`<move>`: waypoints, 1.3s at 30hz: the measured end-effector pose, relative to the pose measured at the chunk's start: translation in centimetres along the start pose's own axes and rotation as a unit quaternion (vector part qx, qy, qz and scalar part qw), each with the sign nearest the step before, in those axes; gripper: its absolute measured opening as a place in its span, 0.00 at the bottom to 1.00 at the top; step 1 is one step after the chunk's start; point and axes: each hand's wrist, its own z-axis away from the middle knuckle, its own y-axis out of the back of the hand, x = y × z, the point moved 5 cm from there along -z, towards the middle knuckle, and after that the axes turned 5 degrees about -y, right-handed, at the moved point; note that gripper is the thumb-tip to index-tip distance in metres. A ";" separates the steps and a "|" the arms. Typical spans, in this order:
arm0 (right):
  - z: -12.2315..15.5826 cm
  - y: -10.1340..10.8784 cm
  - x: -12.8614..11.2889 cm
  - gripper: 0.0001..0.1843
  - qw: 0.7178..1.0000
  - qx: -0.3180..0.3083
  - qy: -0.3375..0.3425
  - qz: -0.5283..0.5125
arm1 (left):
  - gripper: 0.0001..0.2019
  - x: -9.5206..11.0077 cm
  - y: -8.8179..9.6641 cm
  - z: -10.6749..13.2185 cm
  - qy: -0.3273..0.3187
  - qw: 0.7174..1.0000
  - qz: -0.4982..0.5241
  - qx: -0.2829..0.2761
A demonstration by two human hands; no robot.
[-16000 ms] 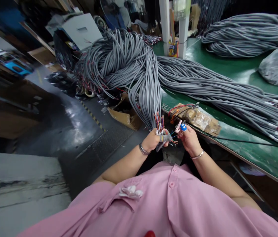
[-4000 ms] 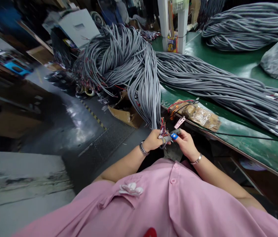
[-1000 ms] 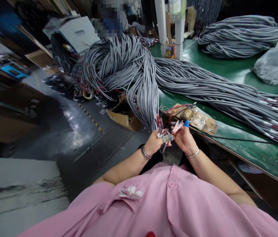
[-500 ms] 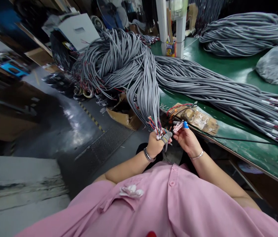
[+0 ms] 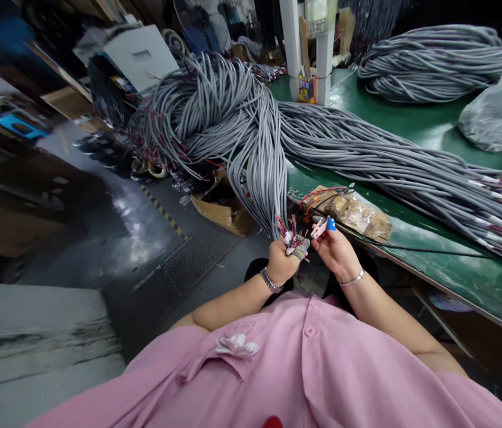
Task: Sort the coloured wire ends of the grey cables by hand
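My left hand (image 5: 281, 266) is closed around the ends of several grey cables. Stripped coloured wires (image 5: 293, 232) stick up out of this fist. A grey covering with a yellow band (image 5: 302, 248) sits on the left thumb. To the right, my right hand (image 5: 338, 257) pinches a small pale pink clip-like tool (image 5: 319, 227), its exact kind unclear. A blue cover (image 5: 331, 224) wraps a fingertip of that hand. The tool is close to the coloured wires; whether it touches them I cannot make out. From the left hand the cable bundle (image 5: 262, 160) runs up to a large heap.
A green table (image 5: 447, 249) edges my right side, with a taped wooden block (image 5: 357, 217) near its rim. Long grey cables (image 5: 375, 148) lie across it, beside a coil (image 5: 433, 62) and a plastic bag (image 5: 500, 107). An open cardboard box (image 5: 224, 208) stands on the floor.
The wire ends in my left hand have tilted and spread slightly. My right hand still pinches the pink tool, nearly in the same place. The view has shifted a little.
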 end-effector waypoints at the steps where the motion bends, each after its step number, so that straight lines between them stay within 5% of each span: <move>1: 0.0 0.0 0.0 0.14 1.000 0.001 0.000 -0.001 | 0.10 0.0 -0.1 0.0 -0.005 1.000 -0.002 -0.003; 11: 0.5 0.7 0.7 0.24 0.997 -0.045 -0.057 -0.017 | 0.12 0.7 0.3 0.1 0.000 1.000 0.004 -0.018; 18: 1.1 2.6 1.2 0.19 0.995 -0.042 -0.087 -0.011 | 0.19 0.0 1.4 0.2 0.060 0.989 0.116 -0.074; 32: 3.7 3.2 1.0 0.14 0.994 -0.029 -0.039 0.099 | 0.18 -0.6 2.3 -0.3 0.099 0.950 0.289 -0.059; 39: 5.2 2.8 1.4 0.13 0.986 -0.027 -0.007 0.165 | 0.20 -0.2 3.1 -0.5 0.063 0.937 0.329 -0.096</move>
